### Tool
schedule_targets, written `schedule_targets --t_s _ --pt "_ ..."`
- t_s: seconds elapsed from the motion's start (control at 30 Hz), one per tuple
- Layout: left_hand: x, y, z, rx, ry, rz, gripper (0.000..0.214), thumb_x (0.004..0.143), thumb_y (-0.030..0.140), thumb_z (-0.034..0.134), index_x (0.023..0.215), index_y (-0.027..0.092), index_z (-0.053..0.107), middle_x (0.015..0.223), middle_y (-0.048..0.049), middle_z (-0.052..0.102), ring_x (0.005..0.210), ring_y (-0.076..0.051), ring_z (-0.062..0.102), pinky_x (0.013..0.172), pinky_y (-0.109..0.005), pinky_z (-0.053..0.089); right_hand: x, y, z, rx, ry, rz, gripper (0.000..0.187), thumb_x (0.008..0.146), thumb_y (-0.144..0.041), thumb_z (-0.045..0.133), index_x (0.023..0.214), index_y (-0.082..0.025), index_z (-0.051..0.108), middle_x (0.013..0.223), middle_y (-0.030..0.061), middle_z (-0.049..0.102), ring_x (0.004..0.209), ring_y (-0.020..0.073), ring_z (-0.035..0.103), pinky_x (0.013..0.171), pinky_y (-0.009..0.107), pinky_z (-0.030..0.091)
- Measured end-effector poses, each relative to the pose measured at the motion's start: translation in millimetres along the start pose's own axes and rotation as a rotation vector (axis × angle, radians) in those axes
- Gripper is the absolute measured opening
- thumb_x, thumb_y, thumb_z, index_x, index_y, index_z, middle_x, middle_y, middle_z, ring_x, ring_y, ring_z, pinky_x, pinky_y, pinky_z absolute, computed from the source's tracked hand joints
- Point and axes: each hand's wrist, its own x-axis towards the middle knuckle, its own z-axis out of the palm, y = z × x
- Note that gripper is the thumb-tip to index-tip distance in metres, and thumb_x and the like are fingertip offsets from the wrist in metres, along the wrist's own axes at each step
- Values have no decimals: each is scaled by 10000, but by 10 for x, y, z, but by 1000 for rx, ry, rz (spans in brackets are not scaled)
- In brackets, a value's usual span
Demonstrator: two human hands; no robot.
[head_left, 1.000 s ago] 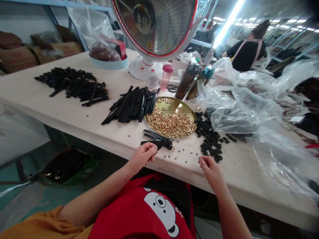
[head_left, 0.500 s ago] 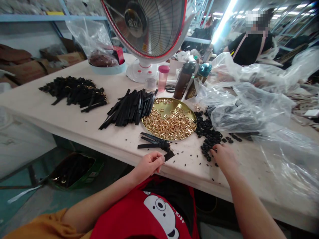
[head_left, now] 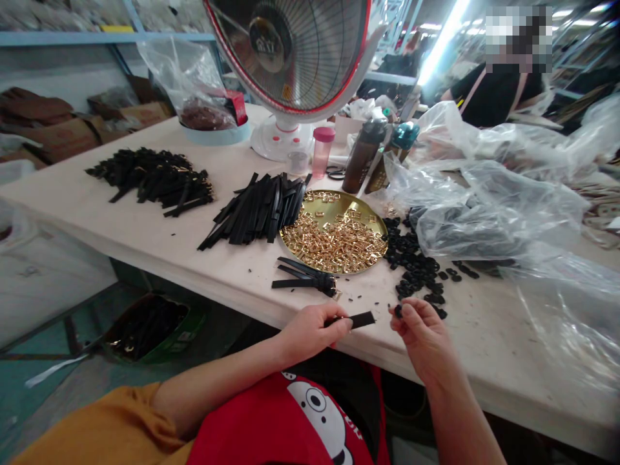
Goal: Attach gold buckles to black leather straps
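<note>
Between the thumb and fingers of my left hand (head_left: 314, 330) is a black strap (head_left: 362, 320), its flat end pointing right past the table's front edge. My right hand (head_left: 426, 336) pinches a small black loop piece (head_left: 398, 310), a short gap away from the strap's end. Just beyond it lies a pile of the same black pieces (head_left: 419, 274). A round gold tray (head_left: 334, 205) holds many gold metal buckles (head_left: 339, 242). In front of the tray rest a few black straps with gold buckles on them (head_left: 305, 279).
Loose black straps (head_left: 256, 206) are heaped left of the tray, and buckled straps (head_left: 155, 177) further left. A fan-shaped heater (head_left: 285, 58), a pink-lidded cup (head_left: 321, 154) and dark bottles (head_left: 363, 155) stand behind. Clear plastic bags (head_left: 504, 206) cover the right side. A person (head_left: 504, 90) is beyond.
My right hand has lifted off the pile with a black loop piece and come left toward the strap. My left hand has moved right with the strap. The view has shifted slightly.
</note>
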Motion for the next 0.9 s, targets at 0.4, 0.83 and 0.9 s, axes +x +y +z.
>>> schedule_targets --t_s 0.4,0.83,0.9 --pt "-145 -99 -48 -42 106 -19 258 807 391 421 802 156 527 549 40 493 486 -72 428 480 -177 321 -404 178 616 437 -102 242 201 628 -250 736 811 -217 661 900 8 660 640 57 583 623 161 508" --pt "-312 -148 -24 34 140 -35 266 794 376 402 800 152 545 522 43 471 474 -83 428 455 -185 305 -628 333 721 282 -53 119 256 631 -250 723 877 -239 655 850 -22 655 735 98 597 727 234 494" --pt "-337 -146 -37 135 139 4 268 795 366 402 779 153 563 549 38 488 504 -85 438 474 -188 305 -661 378 690 252 -21 111 254 621 -248 730 863 -234 655 822 -28 648 671 87 583 679 223 494"
